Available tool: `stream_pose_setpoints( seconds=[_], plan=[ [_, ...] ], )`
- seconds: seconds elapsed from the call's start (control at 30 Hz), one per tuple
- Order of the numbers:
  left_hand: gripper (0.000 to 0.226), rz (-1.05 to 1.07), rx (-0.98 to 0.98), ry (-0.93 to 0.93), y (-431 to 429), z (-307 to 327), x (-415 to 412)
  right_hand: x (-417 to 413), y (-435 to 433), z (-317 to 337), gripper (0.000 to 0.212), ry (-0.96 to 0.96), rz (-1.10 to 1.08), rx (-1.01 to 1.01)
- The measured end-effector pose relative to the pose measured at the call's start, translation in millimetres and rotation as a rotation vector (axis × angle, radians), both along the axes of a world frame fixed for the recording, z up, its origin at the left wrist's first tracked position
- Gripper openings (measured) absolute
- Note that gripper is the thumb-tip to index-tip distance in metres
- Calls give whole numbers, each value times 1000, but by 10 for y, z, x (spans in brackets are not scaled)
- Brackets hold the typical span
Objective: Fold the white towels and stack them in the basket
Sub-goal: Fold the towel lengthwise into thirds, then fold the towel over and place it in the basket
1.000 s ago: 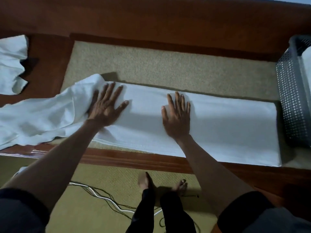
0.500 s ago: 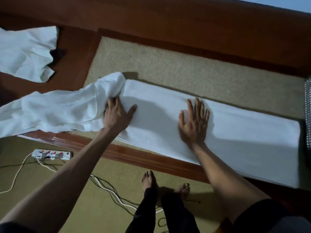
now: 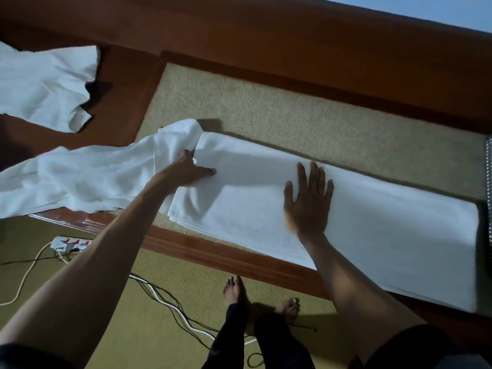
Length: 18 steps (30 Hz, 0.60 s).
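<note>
Towel (image 3: 372, 230): white, folded into a long band on a tan mat (image 3: 292, 113). Its left end is loose and bunched, trailing over the wooden ledge (image 3: 127, 83).

Right hand (image 3: 308, 201): flat, fingers straight and spread, pressing the middle of the band.

Left hand (image 3: 189, 170): at the crease where band meets bunched cloth. The thumb lies on top and the fingers are buried in the fabric; grip cannot be told.

Basket (image 3: 489, 161): grey edge only, just beside the towel's right end.

Second towel (image 3: 45, 86): crumpled, far left, apart from both hands.

Power strip (image 3: 70, 242): on the floor below.
</note>
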<state>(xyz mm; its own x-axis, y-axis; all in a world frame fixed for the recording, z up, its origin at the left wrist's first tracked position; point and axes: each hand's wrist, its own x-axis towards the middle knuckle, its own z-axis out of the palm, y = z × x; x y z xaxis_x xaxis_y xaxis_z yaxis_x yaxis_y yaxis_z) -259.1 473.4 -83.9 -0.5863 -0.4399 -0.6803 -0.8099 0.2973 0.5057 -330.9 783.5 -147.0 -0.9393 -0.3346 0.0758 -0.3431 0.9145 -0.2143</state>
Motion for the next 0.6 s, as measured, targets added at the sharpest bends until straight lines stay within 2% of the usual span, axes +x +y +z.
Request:
stream_pose_setpoints(
  seconds=[0.07,0.17,0.23,0.3,0.37,0.43,0.53,0.6],
  plan=[
    [104,36,41,-20,-3,42,17,5,9,-11,57,10,8,-4],
    [66,-1,7,-35,16,139,58,11,12,-28,57,14,11,-8],
    [44,41,97,-11,56,251,91,11,16,-31,56,16,10,-13],
    [41,97,235,5,109,417,135,8,16,-24,56,7,18,-15],
    [49,111,316,36,147,574,151,2,24,-12,56,-5,21,-15],
    [45,119,383,86,244,745,145,-2,43,8,58,-44,36,6],
    [33,129,423,177,535,1085,78,-52,116,131,63,-149,99,12],
    [36,106,412,223,772,1239,-4,-99,296,268,66,-255,139,-1]
  ],
)
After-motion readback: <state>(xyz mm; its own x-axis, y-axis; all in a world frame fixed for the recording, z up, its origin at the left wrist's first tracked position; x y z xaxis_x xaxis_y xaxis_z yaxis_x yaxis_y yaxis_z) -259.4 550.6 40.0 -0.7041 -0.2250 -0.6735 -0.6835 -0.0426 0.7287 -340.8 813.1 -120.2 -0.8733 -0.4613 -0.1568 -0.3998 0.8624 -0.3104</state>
